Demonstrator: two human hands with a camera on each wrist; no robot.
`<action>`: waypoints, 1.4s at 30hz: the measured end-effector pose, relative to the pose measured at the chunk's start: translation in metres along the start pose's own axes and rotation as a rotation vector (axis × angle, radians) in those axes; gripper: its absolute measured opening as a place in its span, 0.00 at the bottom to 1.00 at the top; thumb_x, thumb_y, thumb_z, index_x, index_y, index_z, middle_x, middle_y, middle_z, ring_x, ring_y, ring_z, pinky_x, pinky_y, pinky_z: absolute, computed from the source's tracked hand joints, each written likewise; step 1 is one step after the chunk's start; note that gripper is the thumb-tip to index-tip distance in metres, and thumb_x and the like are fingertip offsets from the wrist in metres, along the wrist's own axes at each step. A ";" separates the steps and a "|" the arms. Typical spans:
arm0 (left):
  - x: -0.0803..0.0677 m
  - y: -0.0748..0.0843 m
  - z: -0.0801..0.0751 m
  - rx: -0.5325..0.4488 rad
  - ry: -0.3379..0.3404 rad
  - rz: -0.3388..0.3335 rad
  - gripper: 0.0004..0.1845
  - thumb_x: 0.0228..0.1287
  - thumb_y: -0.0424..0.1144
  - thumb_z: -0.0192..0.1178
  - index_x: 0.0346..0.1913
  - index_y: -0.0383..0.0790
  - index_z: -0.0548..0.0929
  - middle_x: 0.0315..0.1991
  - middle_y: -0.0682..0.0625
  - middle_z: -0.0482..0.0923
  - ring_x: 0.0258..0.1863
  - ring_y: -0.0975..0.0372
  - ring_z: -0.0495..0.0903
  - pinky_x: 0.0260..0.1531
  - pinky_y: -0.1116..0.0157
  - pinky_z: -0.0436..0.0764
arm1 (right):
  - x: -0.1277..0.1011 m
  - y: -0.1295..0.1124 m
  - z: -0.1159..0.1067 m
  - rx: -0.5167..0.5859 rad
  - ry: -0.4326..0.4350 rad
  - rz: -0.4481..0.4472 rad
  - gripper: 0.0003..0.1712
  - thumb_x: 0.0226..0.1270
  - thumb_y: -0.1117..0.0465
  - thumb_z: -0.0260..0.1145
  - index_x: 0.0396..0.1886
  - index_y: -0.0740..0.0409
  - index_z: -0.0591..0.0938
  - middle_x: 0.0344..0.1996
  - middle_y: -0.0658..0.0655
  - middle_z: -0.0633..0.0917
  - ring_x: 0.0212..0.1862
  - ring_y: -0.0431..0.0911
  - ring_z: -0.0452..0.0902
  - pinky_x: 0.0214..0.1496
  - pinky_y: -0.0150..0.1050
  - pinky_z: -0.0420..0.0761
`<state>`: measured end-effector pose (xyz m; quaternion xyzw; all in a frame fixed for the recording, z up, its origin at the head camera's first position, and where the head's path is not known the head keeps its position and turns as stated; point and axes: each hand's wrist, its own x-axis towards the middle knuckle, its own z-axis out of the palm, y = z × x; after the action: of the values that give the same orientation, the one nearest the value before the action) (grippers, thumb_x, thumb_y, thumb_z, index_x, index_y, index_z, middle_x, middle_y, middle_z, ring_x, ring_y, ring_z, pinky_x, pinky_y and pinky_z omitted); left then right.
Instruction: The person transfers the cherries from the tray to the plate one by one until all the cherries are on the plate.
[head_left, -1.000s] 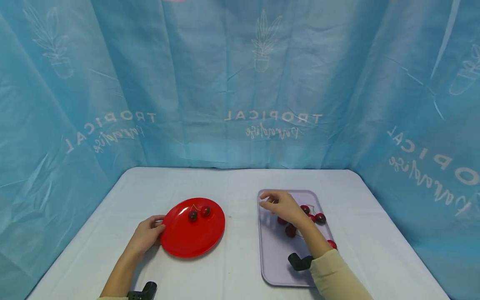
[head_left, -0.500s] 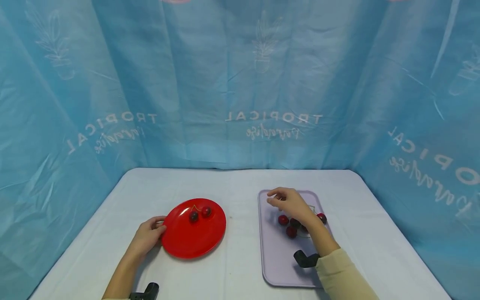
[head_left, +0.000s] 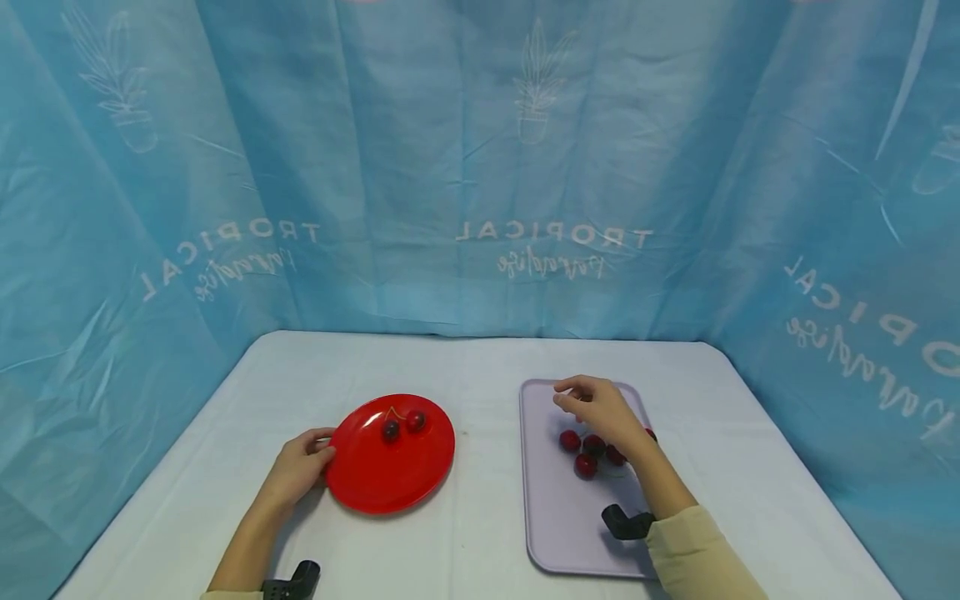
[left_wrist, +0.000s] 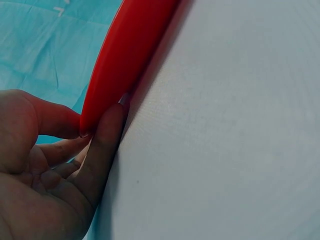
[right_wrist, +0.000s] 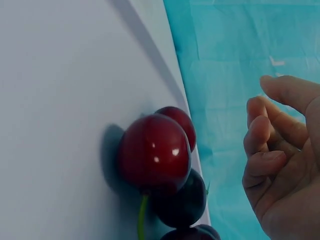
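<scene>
A red plate (head_left: pixel 390 467) lies on the white table with two dark cherries (head_left: pixel 402 425) near its far edge. My left hand (head_left: pixel 303 465) pinches the plate's left rim; in the left wrist view the thumb lies on top of the red plate (left_wrist: pixel 130 55) and a finger tucks beneath. A lilac tray (head_left: pixel 543 517) to the right holds several cherries (head_left: pixel 586 454). My right hand (head_left: pixel 596 407) hovers just above and behind them, fingers loosely curled and holding nothing. In the right wrist view a glossy cherry (right_wrist: pixel 155 152) sits beside the empty right hand (right_wrist: pixel 272 150).
A blue printed curtain (head_left: pixel 480 167) closes in the table on three sides. The white tablecloth (head_left: pixel 480 367) runs bare behind the plate and tray. A narrow strip of cloth lies between plate and tray.
My right hand has drifted a little to the right over the tray and its fingers have curled in, uncovering more cherries. The left hand stays on the plate rim.
</scene>
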<state>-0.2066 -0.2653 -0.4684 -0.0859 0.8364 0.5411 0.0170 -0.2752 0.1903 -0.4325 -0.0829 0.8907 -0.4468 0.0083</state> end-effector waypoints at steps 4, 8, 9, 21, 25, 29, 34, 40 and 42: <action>0.000 -0.002 0.000 0.001 -0.004 0.000 0.23 0.69 0.34 0.53 0.63 0.28 0.68 0.51 0.35 0.75 0.37 0.55 0.81 0.37 0.61 0.83 | -0.001 0.004 -0.002 -0.004 0.007 0.009 0.25 0.62 0.43 0.66 0.54 0.52 0.81 0.36 0.52 0.82 0.34 0.51 0.76 0.35 0.43 0.79; 0.000 -0.003 0.000 -0.005 -0.002 0.001 0.23 0.69 0.34 0.53 0.64 0.28 0.67 0.51 0.35 0.75 0.36 0.56 0.81 0.36 0.61 0.83 | -0.002 0.008 -0.004 -0.031 0.013 -0.004 0.25 0.62 0.43 0.66 0.53 0.52 0.82 0.35 0.52 0.82 0.33 0.51 0.76 0.34 0.42 0.79; 0.000 -0.003 0.000 -0.008 -0.002 0.004 0.23 0.69 0.34 0.53 0.63 0.28 0.67 0.51 0.35 0.75 0.36 0.56 0.81 0.36 0.61 0.84 | -0.002 0.008 -0.004 -0.042 0.020 -0.006 0.25 0.62 0.43 0.66 0.53 0.52 0.82 0.36 0.52 0.82 0.33 0.50 0.76 0.34 0.41 0.79; 0.002 0.002 -0.001 -0.023 0.000 0.017 0.23 0.69 0.33 0.52 0.63 0.28 0.68 0.51 0.35 0.75 0.37 0.55 0.81 0.36 0.61 0.84 | -0.005 0.008 -0.013 -0.083 0.055 -0.009 0.22 0.63 0.46 0.66 0.52 0.53 0.82 0.34 0.53 0.81 0.31 0.49 0.75 0.33 0.41 0.77; 0.002 0.002 -0.001 -0.021 -0.002 0.008 0.23 0.69 0.33 0.53 0.64 0.28 0.67 0.52 0.35 0.75 0.37 0.56 0.81 0.36 0.61 0.84 | -0.005 0.012 -0.016 -0.080 0.056 -0.007 0.24 0.64 0.45 0.65 0.53 0.55 0.82 0.34 0.53 0.81 0.32 0.49 0.75 0.34 0.40 0.77; 0.002 0.001 -0.001 -0.026 0.000 0.009 0.23 0.69 0.33 0.53 0.64 0.28 0.67 0.51 0.35 0.75 0.36 0.56 0.81 0.35 0.61 0.84 | -0.005 0.016 -0.020 -0.091 0.062 -0.017 0.24 0.64 0.45 0.65 0.53 0.55 0.82 0.33 0.53 0.81 0.33 0.49 0.75 0.35 0.40 0.78; 0.003 0.000 -0.001 -0.033 -0.002 0.014 0.23 0.69 0.33 0.52 0.64 0.28 0.67 0.51 0.35 0.75 0.36 0.56 0.81 0.35 0.61 0.84 | -0.007 0.019 -0.023 -0.112 0.074 -0.013 0.21 0.64 0.46 0.66 0.51 0.54 0.83 0.35 0.54 0.81 0.36 0.49 0.74 0.36 0.39 0.78; 0.003 -0.003 -0.001 -0.039 -0.005 0.002 0.22 0.69 0.34 0.52 0.64 0.29 0.67 0.51 0.36 0.75 0.37 0.56 0.81 0.36 0.61 0.83 | -0.008 0.025 -0.025 -0.104 0.079 0.005 0.21 0.64 0.47 0.66 0.50 0.55 0.83 0.33 0.54 0.82 0.35 0.50 0.74 0.36 0.40 0.77; 0.002 -0.003 -0.001 -0.042 -0.005 -0.002 0.22 0.70 0.34 0.52 0.64 0.29 0.68 0.51 0.36 0.75 0.36 0.56 0.81 0.36 0.61 0.83 | -0.009 0.027 -0.026 -0.104 0.078 0.015 0.20 0.64 0.48 0.66 0.49 0.55 0.83 0.33 0.54 0.82 0.35 0.50 0.74 0.35 0.40 0.77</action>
<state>-0.2081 -0.2675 -0.4708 -0.0860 0.8246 0.5588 0.0177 -0.2725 0.2282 -0.4390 -0.0592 0.9129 -0.4029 -0.0273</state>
